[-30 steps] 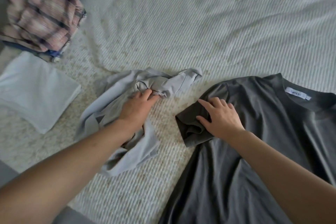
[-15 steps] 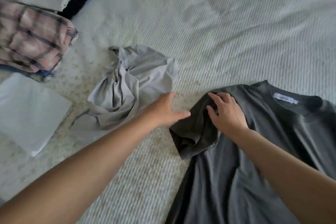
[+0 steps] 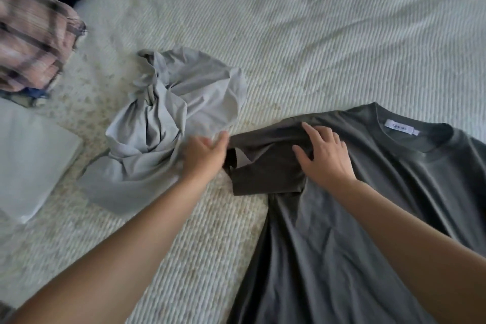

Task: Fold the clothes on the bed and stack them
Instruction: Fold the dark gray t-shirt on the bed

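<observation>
You're flattening the dark shirt [image 3: 368, 218] w/ its sleeve [image 3: 265, 168] out, near the bed's [image 3: 342, 34] front edge. Right hand [image 3: 326, 158] presses flat, fingers spread, gripping nothing; left hand [image 3: 203, 156] tugs the cuff, pinch unclear. Next, prob. fold sleeve in.

A dark grey cotton T-shirt [image 3: 368, 218] lies spread flat at four o'clock; a crumpled light grey garment [image 3: 168, 118] sits at ten o'clock.

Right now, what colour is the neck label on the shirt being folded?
White with small blue lettering, on the dark grey T-shirt's neck label; head view shows it.
</observation>
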